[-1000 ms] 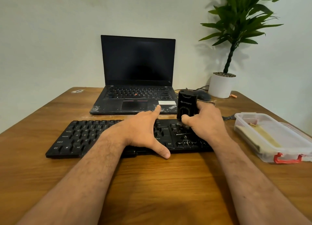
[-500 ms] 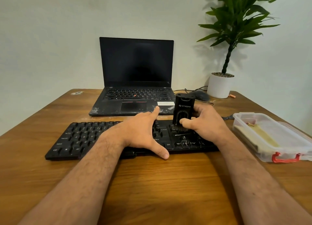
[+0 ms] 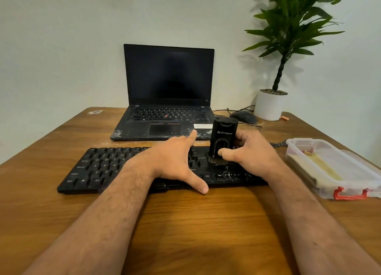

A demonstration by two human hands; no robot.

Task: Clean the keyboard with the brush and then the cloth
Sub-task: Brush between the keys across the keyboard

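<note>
A black keyboard [image 3: 97, 167] lies across the wooden table [image 3: 185, 223]. My left hand [image 3: 175, 161] rests flat on its middle, fingers straight, thumb down at the front edge. My right hand [image 3: 251, 153] grips a black upright brush [image 3: 223, 136] with its bristles down on the keys at the keyboard's right part, near the Enter key. No cloth is clearly in view.
A black laptop [image 3: 169, 93] stands open behind the keyboard. A mouse [image 3: 244, 117] and a potted plant [image 3: 270, 104] sit at the back right. A clear plastic box [image 3: 334, 167] with red clasps lies to the right.
The brush and my right hand have slid left along the keys, toward my left hand. My left hand has stayed where it was.
</note>
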